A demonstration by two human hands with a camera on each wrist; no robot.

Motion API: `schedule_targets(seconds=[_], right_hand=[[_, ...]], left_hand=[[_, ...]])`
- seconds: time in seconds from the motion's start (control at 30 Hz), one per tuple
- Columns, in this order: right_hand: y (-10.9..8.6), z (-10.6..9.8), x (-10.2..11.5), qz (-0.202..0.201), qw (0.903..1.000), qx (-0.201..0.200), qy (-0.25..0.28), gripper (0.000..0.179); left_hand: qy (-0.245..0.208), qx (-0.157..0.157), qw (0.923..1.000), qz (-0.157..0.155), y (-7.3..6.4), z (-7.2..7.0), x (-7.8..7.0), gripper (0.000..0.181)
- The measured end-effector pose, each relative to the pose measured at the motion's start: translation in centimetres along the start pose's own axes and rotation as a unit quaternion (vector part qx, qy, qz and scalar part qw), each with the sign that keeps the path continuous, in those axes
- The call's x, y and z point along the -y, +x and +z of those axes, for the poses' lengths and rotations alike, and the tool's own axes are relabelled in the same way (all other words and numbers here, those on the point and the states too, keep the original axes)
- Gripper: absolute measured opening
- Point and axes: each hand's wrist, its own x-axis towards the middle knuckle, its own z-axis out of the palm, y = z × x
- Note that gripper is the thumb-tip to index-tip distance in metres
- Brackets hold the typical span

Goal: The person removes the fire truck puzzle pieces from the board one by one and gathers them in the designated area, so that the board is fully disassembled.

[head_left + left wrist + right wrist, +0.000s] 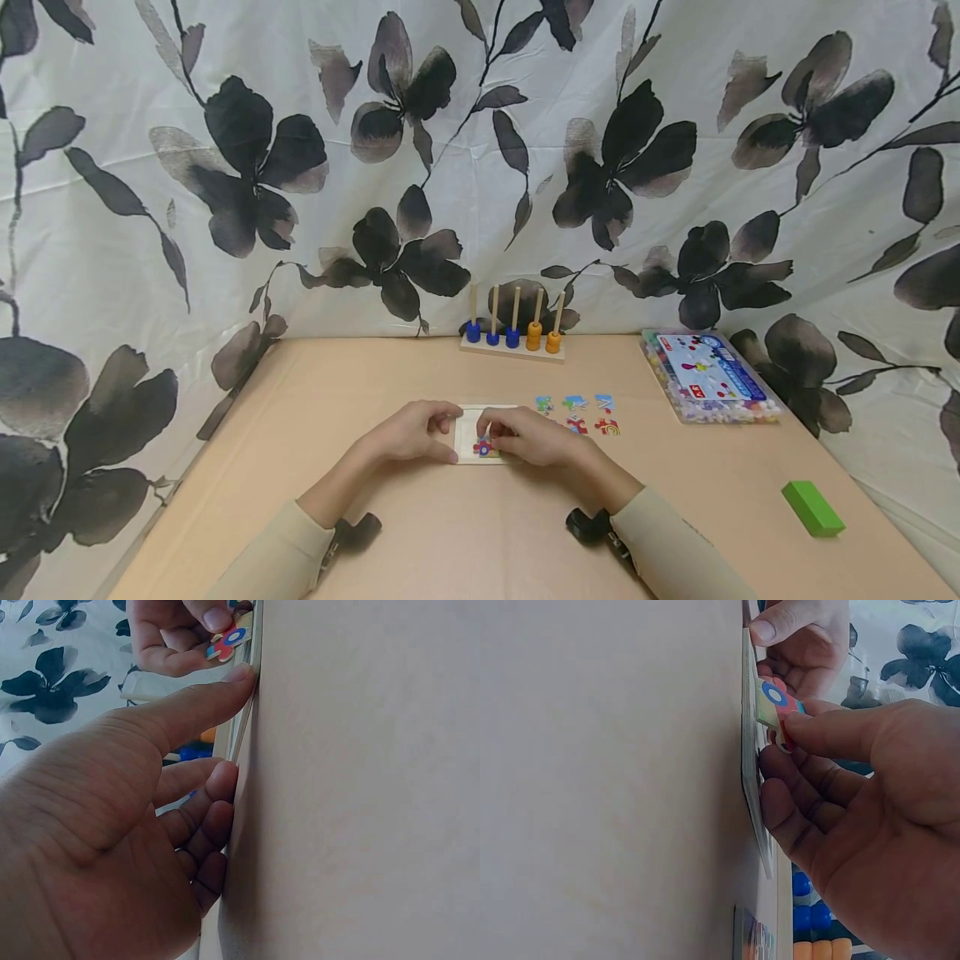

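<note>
A white puzzle tray point(467, 423) with a raised rim lies on the table in front of me. My left hand point(412, 431) holds its left side, thumb at the near corner and curled fingers at the far one. Over the tray, my right hand point(534, 435) pinches a jigsaw piece point(778, 700) between thumb and fingers. The piece is red and yellow-green with a blue ring, and it is tilted against the tray in the right wrist view. Part of the tray's right side is hidden under the right hand.
Several loose jigsaw pieces point(576, 402) lie in two rows right of the tray. Behind stands a peg abacus point(512, 352) with blue and orange beads. A clear box of beads point(705, 375) sits at the back right, and a green block point(813, 508) near the right edge.
</note>
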Motion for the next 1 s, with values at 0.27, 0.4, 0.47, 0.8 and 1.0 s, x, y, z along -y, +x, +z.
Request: schedule_targets(seconds=[0.27,0.4,0.47,0.8,1.0], right_hand=[[-0.1,-0.2,0.1,0.009,0.9997,-0.001,0.023,0.016],[-0.2,-0.2,0.2,0.013,0.9996,-0.003,0.027,0.018],[-0.2,-0.3,0.2,0.012,0.9995,-0.006,0.03,0.018],[-0.4,-0.5,0.1,0.008,0.9982,-0.014,0.058,0.017],[-0.6,-1.0,0.6,0.007,0.9981,-0.01,0.06,0.019]], left_hand=[[-0.006,0.005,1.0,-0.004,0.0,0.1,0.1,0.067],[-0.01,0.005,0.9999,-0.004,0.0,0.1,0.0,0.067],[-0.009,0.004,0.9999,-0.003,0.0,0.1,-0.1,0.067],[0.0,0.002,1.0,-0.008,0.0,0.0,0.0,0.068],[0.001,0.001,1.0,-0.006,-0.1,0.0,-0.1,0.067]])
